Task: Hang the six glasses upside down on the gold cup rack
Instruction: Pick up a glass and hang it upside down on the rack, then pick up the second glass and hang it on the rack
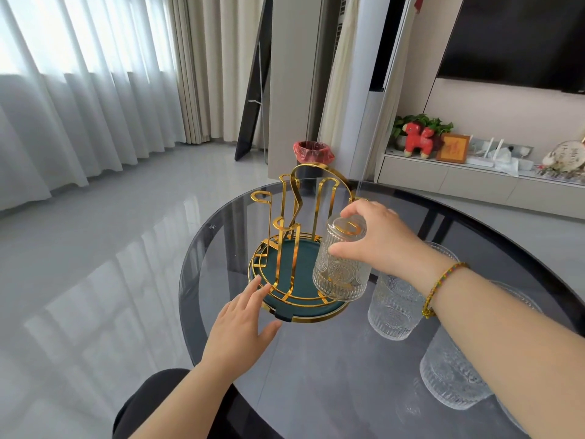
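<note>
Glasses were being hung one at a time; the first glass (342,258) was upside down in the right hand (380,239), whose grip was closed round its base, over a peg at the right side of the gold rack (297,217). The left hand (240,324), open and empty, touched the rack's base ring. Next move, by judgement: lower the glass fully onto the peg, then release. Count: one rack; five pegs visibly bare; three more glasses visible on the tabletop (316,375), others hidden.

Round smoked-glass table (316,375); grey tiled floor (110,248); sheer white curtains (79,90); bin with red liner (312,152); wall-mounted dark screen (522,36); low shelf (474,179) bearing red toy horse (418,138), green plant (424,122), framed picture (452,148).
</note>
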Demonstrator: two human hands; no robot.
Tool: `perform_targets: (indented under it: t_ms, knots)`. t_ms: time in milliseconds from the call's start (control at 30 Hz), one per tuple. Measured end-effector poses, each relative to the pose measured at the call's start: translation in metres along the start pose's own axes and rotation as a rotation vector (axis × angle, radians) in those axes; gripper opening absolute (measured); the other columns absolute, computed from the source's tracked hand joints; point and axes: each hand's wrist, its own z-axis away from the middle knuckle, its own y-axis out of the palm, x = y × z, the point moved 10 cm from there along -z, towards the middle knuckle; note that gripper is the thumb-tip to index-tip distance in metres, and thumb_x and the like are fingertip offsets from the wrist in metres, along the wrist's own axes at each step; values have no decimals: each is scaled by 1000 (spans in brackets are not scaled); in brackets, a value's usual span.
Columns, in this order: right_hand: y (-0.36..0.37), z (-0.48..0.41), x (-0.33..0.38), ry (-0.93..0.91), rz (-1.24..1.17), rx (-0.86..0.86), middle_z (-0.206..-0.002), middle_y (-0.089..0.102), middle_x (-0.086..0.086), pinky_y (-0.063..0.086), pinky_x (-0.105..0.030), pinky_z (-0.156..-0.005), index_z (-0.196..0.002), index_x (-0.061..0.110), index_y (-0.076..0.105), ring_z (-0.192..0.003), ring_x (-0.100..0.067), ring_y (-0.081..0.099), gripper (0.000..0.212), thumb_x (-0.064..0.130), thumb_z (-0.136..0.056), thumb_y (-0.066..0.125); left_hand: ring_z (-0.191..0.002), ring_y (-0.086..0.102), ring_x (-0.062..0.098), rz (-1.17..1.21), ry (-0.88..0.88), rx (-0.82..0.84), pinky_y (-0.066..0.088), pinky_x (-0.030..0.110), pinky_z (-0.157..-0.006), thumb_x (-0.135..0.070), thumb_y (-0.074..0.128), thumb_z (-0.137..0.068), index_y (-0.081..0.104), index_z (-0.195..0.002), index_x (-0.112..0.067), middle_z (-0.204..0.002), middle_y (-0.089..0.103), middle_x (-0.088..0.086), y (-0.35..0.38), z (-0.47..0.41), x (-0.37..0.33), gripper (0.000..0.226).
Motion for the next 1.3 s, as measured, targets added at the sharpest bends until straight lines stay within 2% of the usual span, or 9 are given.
perform_targets:
  t_ms: [367,500,633,733,833,967,1033,1167,1300]
  knots:
    - [-17,23,-6,-37,-69,-95,-135,41,1,23,-26,-86,-123,23,42,-124,-19,30,59,36,-70,66,-140,19,19,4,17,-28,20,37,-113,-47,46,-87,14,-139,-32,-155,5,-7,-1,0,-2,63]
    - [-40,64,-19,-58,-112,-236,-120,42,11,19,-13,-85,-119,24,45,-119,-11,32,51,30,-72,64,-139,21,19,-25,37,-43,23,37,-113,-43,46,-88,20,-139,-29,-154,13,-5,-5,8,-11,59]
    - [-45,119,-41,-33,-290,-389,-104,42,29,28,-4,-85,-100,35,50,-103,1,41,38,20,-70,67,-134,31,20,-1,72,-84,27,38,-110,-34,52,-87,40,-130,-23,-146,34,-1,-9,21,-19,46]
    - [-31,166,-64,28,-371,-524,-106,46,24,33,-9,-92,-93,37,49,-106,-6,48,43,8,-69,69,-130,38,21,20,154,-99,28,39,-109,-30,56,-86,50,-123,-22,-140,43,0,0,33,-45,39]
    - [-16,207,-85,122,-356,-681,-107,46,14,32,-13,-94,-99,22,52,-107,-15,49,45,-1,-65,71,-130,37,18,-5,232,-23,28,35,-109,-35,54,-86,46,-125,-24,-141,41,-3,22,41,-70,41]
    - [-18,237,-96,109,-289,-853,-112,45,-2,33,-13,-96,-106,13,50,-109,-11,44,48,8,-63,71,-133,31,12,-105,272,85,22,29,-111,-42,47,-88,41,-129,-27,-143,37,-7,42,42,-78,44]
    - [-8,239,-112,172,-357,-837,-116,42,-2,36,-19,-96,-114,8,46,-111,-15,44,60,5,-62,74,-133,31,13,-111,265,87,22,30,-112,-41,47,-88,42,-129,-27,-143,38,-7,41,43,-78,43]
    - [35,231,-158,507,-562,-641,-134,36,-5,30,-39,-107,-132,13,28,-126,-23,35,83,11,-64,75,-134,30,13,-129,259,84,21,31,-112,-41,45,-89,42,-129,-26,-144,37,-6,41,46,-79,43]
    - [48,213,-171,540,-641,-520,-144,32,-10,23,-31,-109,-137,11,16,-131,-20,30,93,14,-65,75,-135,28,12,-130,249,91,20,31,-112,-41,43,-90,40,-130,-27,-144,36,-7,42,45,-77,42]
